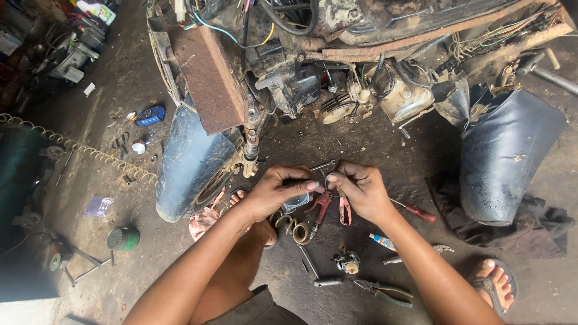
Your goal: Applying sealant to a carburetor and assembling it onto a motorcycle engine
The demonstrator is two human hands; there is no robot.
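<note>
Both hands meet above the grimy floor (120, 120), just below the stripped motorcycle (337, 54). Left hand (278, 191) has its fingers curled shut, thumb and forefinger pinching a small metal part (320, 178) that is too small to make out. Right hand (360, 191) pinches the same part from the other side, fingertips touching those of the left.

Directly beneath the hands lie red-handled pliers (322, 207), and just right of them a red-handled screwdriver (415, 210). Further below the hands sit a small carburettor (348, 262), a glue tube (382, 242) and green-handled pliers (385, 292). Left of the hands stands the dark blue front mudguard (186, 162) of the motorcycle. Well to the right of the hands a black seat (506, 156) rests on a dark cloth (530, 225).
</note>
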